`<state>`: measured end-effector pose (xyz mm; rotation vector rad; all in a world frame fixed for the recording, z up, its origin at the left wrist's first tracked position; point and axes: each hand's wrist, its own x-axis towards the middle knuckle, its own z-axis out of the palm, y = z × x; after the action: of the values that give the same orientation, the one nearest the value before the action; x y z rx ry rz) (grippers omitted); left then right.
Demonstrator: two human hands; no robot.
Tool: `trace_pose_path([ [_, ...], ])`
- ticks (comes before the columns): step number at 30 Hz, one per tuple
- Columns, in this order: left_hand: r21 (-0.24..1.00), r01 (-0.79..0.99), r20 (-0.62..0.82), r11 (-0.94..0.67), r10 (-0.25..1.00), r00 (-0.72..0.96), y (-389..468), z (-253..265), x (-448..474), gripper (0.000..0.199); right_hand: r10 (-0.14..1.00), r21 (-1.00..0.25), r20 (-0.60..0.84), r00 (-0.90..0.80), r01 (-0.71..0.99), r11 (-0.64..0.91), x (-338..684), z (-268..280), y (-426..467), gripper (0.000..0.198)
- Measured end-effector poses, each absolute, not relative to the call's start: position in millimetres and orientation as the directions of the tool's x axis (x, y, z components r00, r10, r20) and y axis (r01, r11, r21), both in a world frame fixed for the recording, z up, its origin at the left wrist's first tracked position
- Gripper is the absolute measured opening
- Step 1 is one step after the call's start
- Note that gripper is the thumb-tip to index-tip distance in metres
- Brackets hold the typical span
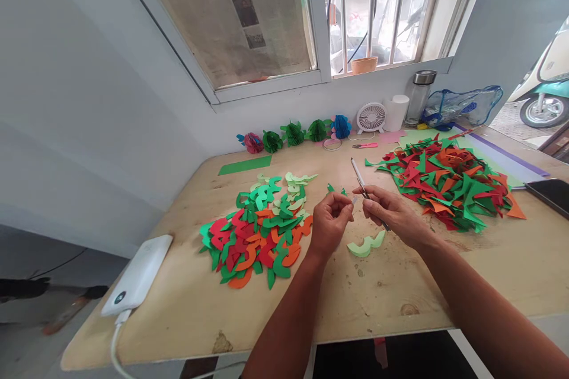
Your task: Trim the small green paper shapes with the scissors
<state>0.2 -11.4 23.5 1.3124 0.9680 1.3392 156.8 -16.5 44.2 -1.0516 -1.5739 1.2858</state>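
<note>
My left hand [331, 219] is closed, thumb and forefinger pinching a small pale, whitish scrap [354, 201]. Close beside it, my right hand [391, 212] is closed around a slim pen-like tool [358, 173], white with dark parts. Its exact kind is unclear. Below the hands lies a wavy light-green paper piece [365, 245], flat on the table. Small green paper pieces [336, 189] lie just beyond my left fingers. To the left spreads a pile of curved red, orange and green paper cut-outs [258, 231].
Pointed paper scraps [448, 177] form a heap at the right, near a phone [551, 194]. Paper ornaments [294, 133], a small fan [371, 117] and a glass bottle [420, 98] line the back. A white power bank [137, 275] sits at the table's [200, 320] left edge.
</note>
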Motion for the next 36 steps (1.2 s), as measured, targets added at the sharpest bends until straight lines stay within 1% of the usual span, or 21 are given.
trace_pose_path([
  [9,0.974,-0.114,0.203,-0.194,0.976,0.082,-12.2,25.6,0.4,0.009,0.949,-0.982,0.082,-0.305,0.140,0.130,156.8,42.0,-15.6,0.042],
  [18,0.978,-0.128,0.173,-0.162,0.982,0.080,-13.0,26.6,0.7,0.011,0.919,-0.969,0.093,-0.383,0.176,0.172,158.0,41.6,-14.5,0.034],
  [30,0.975,-0.138,0.188,-0.174,0.977,0.097,-12.7,24.4,0.9,0.010,0.906,-0.959,0.109,-0.409,0.195,0.203,158.4,42.8,-15.1,0.031],
  [36,0.975,-0.156,0.174,-0.157,0.980,0.098,-12.8,24.0,1.3,0.011,0.900,-0.953,0.116,-0.421,0.208,0.220,158.0,43.6,-14.9,0.030],
])
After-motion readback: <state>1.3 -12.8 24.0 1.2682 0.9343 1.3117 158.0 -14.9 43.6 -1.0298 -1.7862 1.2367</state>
